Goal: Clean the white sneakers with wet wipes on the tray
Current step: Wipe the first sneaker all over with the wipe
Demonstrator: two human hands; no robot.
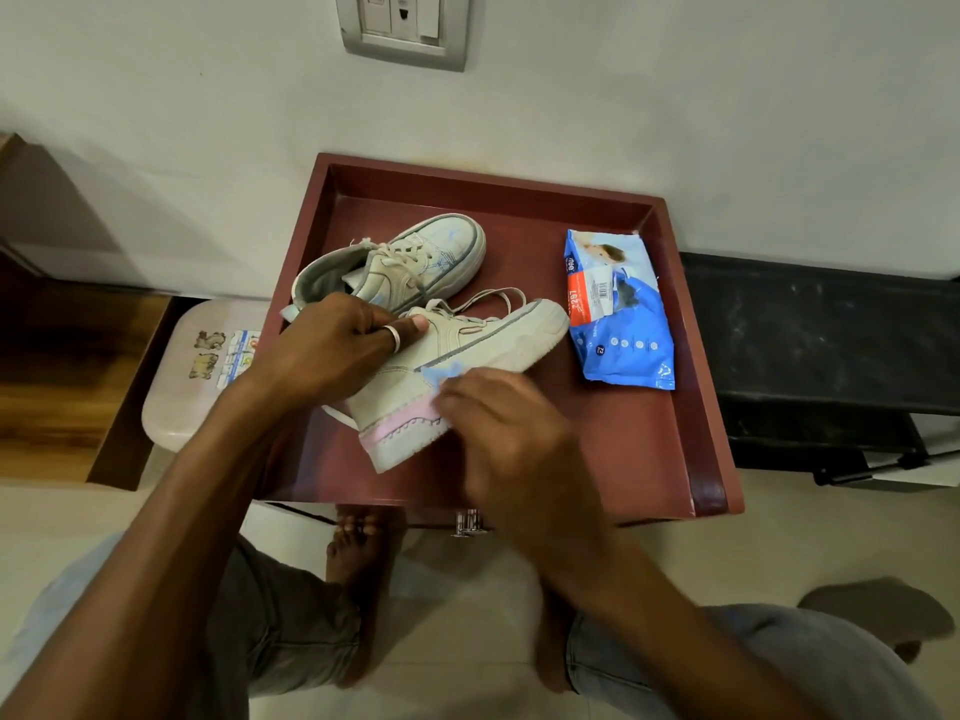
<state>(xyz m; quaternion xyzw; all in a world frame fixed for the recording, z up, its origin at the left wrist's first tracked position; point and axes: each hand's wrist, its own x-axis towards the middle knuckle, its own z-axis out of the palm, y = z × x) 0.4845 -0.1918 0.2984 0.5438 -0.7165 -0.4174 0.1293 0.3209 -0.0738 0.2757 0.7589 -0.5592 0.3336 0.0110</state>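
Two white sneakers lie on a dark red tray [649, 449]. The near sneaker [498, 340] is tipped on its side, with a pink heel trim and a blue logo. My left hand [332, 350] grips its collar near the laces. Blurred with motion, my right hand [498, 423] presses on the sneaker's side by the heel; any wipe under its fingers is hidden. The far sneaker [415, 257] rests behind, toe pointing to the back right. A blue pack of wet wipes [618, 309] lies on the tray's right side.
The tray sits on a small stand against a white wall with a socket plate [402, 28]. A pale plastic stool [197, 371] stands at the left, a dark bench [821, 345] at the right. My knees and bare feet are below the tray.
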